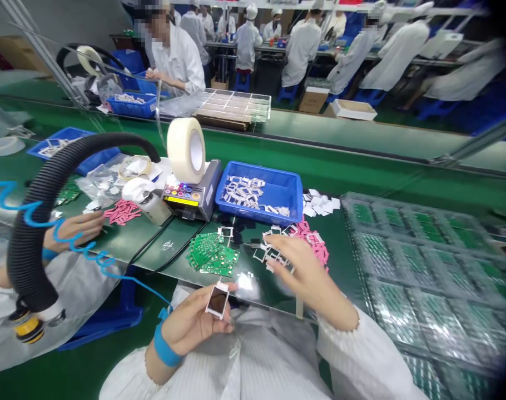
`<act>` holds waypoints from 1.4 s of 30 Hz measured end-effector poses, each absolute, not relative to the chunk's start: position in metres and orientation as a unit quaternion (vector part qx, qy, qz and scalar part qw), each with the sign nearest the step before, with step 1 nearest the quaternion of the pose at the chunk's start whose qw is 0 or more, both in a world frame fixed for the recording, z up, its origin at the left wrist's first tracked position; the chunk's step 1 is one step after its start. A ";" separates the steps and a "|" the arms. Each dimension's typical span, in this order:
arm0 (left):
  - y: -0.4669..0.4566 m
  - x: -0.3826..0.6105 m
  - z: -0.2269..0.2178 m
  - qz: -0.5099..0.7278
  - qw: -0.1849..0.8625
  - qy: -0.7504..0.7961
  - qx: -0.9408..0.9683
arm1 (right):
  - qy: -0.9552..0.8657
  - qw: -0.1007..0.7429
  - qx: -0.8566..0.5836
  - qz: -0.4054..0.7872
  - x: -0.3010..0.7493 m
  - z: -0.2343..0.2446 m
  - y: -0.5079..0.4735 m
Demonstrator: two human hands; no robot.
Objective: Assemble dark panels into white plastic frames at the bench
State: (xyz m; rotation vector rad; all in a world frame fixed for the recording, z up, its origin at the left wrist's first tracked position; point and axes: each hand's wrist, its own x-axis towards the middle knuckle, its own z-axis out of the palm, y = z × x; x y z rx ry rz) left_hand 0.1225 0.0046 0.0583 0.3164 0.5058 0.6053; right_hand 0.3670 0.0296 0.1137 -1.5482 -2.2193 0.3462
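Observation:
My left hand [197,319] is closed on a small display module [218,300], a dark screen in a white frame, held near the table's front edge. Over a loose pile of white plastic frames [273,254] reaches my right hand [301,272]. Its thumb and fingers are spread apart at the pile, and I see nothing held between them. Pink strips [318,250] lie just beyond that hand. Green circuit boards [213,255] are heaped between the two hands, with one white frame [225,232] at their far side. A blue band [166,345] circles my left wrist.
A blue bin [259,166] of white frames stands behind the piles, beside a tape roll [186,150] on a grey device [194,200]. Clear trays [420,266] of green boards fill the right. A black hose [28,222] arches at left, near a co-worker's hand [75,228].

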 end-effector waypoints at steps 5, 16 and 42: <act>0.005 0.126 0.061 0.267 0.913 0.254 0.173 | -0.644 0.183 -0.735 0.110 0.434 0.091 0.047; 0.004 0.128 0.071 0.286 0.900 0.302 0.132 | -0.509 0.130 -0.846 0.085 0.522 0.060 0.114; 0.011 0.153 0.105 0.456 0.807 0.216 0.306 | -0.434 0.529 -0.479 0.550 0.288 0.128 0.015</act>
